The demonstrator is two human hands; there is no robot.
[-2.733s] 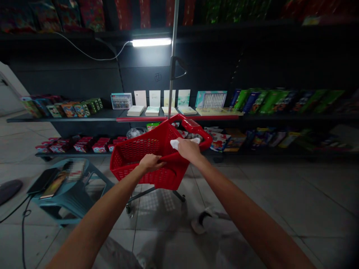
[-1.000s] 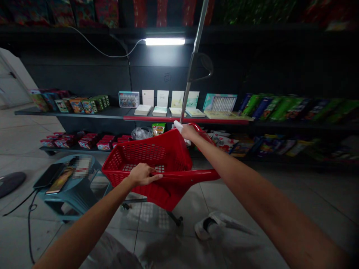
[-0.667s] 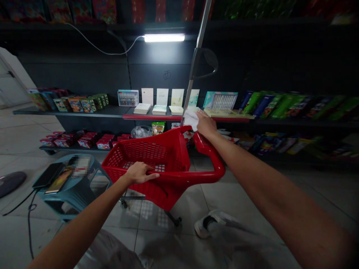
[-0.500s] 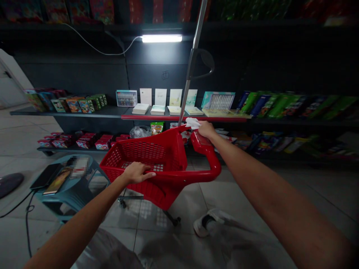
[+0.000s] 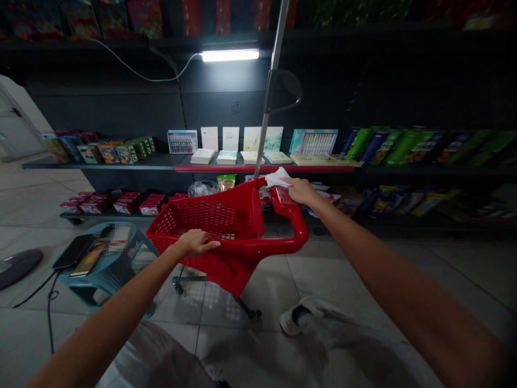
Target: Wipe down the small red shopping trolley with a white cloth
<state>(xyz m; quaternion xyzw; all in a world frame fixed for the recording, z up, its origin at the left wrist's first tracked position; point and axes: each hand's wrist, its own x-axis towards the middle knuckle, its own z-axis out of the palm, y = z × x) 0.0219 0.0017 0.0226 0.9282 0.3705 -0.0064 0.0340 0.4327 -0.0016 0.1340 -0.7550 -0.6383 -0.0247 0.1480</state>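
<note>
Currently I log the left hand clamped over the near rim of the red shopping-trolley basket, which stands just before the dark shelf. The right hand presses a white cloth against the basket's top edge, beside its handle.
</note>
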